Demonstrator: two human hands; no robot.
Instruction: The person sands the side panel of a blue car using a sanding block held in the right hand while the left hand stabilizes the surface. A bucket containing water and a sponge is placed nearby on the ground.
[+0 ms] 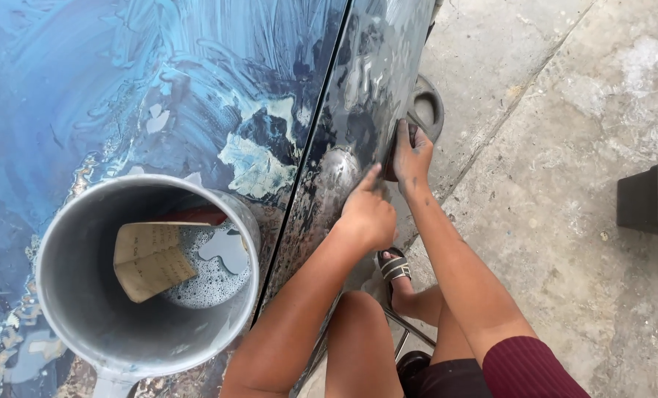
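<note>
From the head camera we look down at a sanded blue car panel [196, 88] whose seam runs away from us; both our hands work on the darker panel [358, 110] to the right of it. Our right hand [413, 156] lies farther up, fingers curled, pressing a dark sanding pad [392, 163] flat against the metal. Our left hand [368, 214], nearer us, is loosely closed with one finger touching the surface, while the metal bucket [78, 295] holding folded sandpaper [150, 259] in soapy water sits well left.
</note>
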